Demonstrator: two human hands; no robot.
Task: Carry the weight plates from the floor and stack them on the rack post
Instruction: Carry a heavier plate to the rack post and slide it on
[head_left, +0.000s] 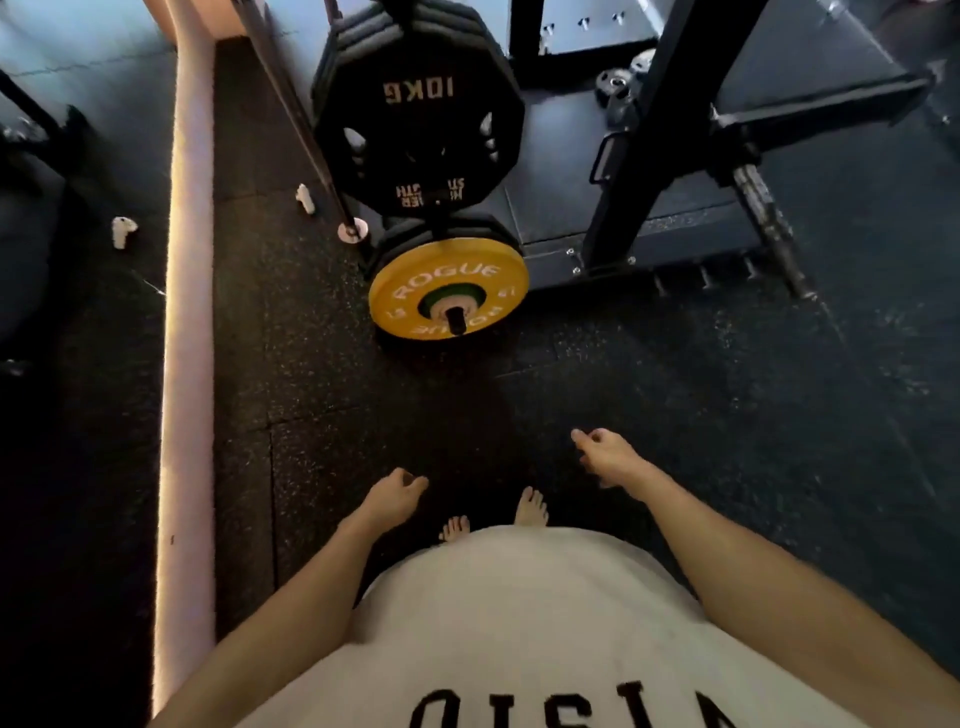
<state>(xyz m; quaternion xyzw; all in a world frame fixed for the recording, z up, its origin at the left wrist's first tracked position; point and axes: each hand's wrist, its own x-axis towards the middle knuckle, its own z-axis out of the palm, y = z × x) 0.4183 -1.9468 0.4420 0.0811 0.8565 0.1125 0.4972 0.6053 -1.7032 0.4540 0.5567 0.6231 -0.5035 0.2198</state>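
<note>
A white shirt (519, 623) with dark letters was seen nearest the camera, and two bare feet (530, 506) were planted on the dark rubber floor (675, 389) just beyond it. The left hand (395, 491) and the right hand (608, 457) were held low before the body, and the fingers of both were loosely curled; nothing was held in either. Farther off, a yellow plate (415, 291) was seated on a low rack post (457, 322), with black plates behind it. Above it, a black plate marked 10KG (415, 119) was hung on a higher post, again with more plates behind. Two small plates (618, 85) were lying on the platform far to the right, beside the black rack upright (654, 140). No plate was visible on the floor near the feet. It was judged that a step between carries was in hand. For the next move, a remaining plate would have to be found and gripped firmly with both hands before lifting.
</note>
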